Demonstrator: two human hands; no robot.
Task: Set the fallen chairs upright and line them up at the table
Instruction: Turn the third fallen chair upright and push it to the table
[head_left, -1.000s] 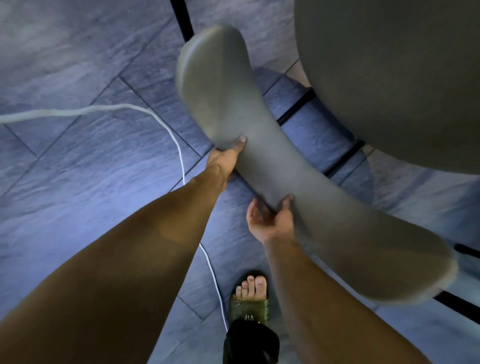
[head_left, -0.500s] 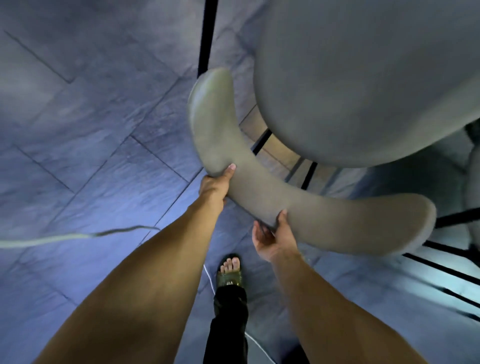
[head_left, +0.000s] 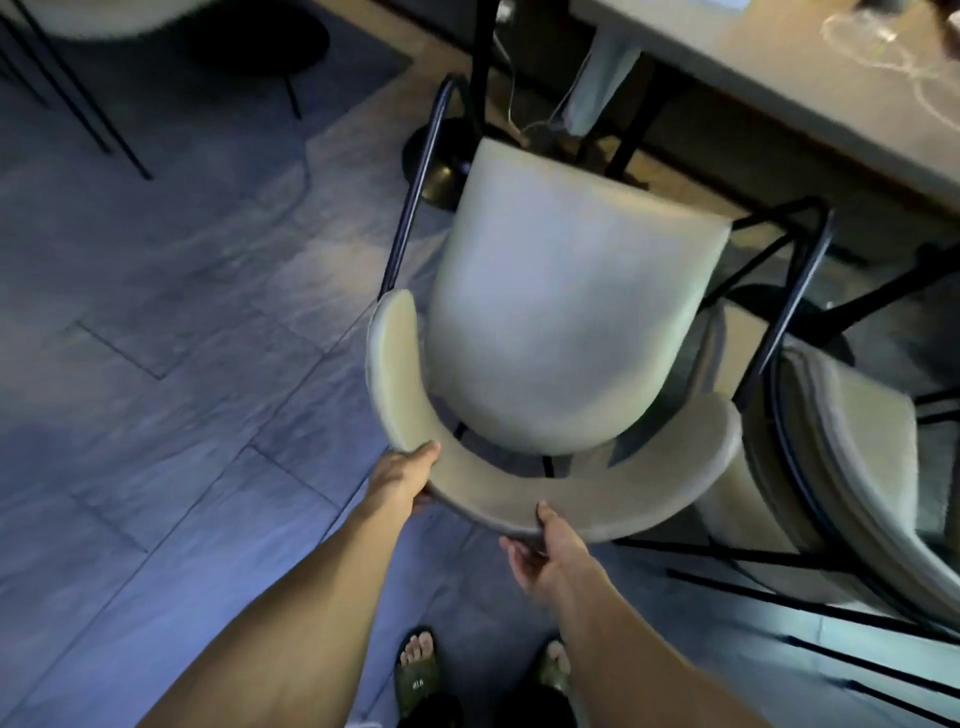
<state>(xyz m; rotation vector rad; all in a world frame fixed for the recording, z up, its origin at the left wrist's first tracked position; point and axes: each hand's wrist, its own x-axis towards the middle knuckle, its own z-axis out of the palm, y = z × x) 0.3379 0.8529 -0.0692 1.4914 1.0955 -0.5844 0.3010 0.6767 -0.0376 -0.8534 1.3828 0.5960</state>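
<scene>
You stand over a pale upholstered chair (head_left: 566, 332) set on its legs at the centre of the view, its seat facing up and its front edge pointing toward 1 o'clock, where the grey table (head_left: 779, 88) runs across the upper right corner. Your left hand (head_left: 402, 480) clamps the curved backrest (head_left: 582, 493) at its 9 o'clock end, thumb lying on top of the padding and fingers wrapped beneath. Your right hand (head_left: 545, 556) pinches the same backrest lower down, toward 6 o'clock, thumb pressed on the upper face and fingers curled under the rim. The chair's black metal frame (head_left: 415, 192) loops up at 11 o'clock and again at 2 o'clock, close to the table edge. Just beside it, at 4 o'clock, a second pale chair (head_left: 852, 467) lies tipped over, its thin black legs (head_left: 779, 597) stretched across the floor toward 5 o'clock. A third seat (head_left: 98, 15) with dark legs shows at the upper left corner, well apart. Clear glassware (head_left: 862, 31) sits blurred on the tabletop at 1 o'clock. Grey stone-look floor tiles (head_left: 156, 338) fill the left half, and your sandalled feet (head_left: 418, 670) show at 6 o'clock.
</scene>
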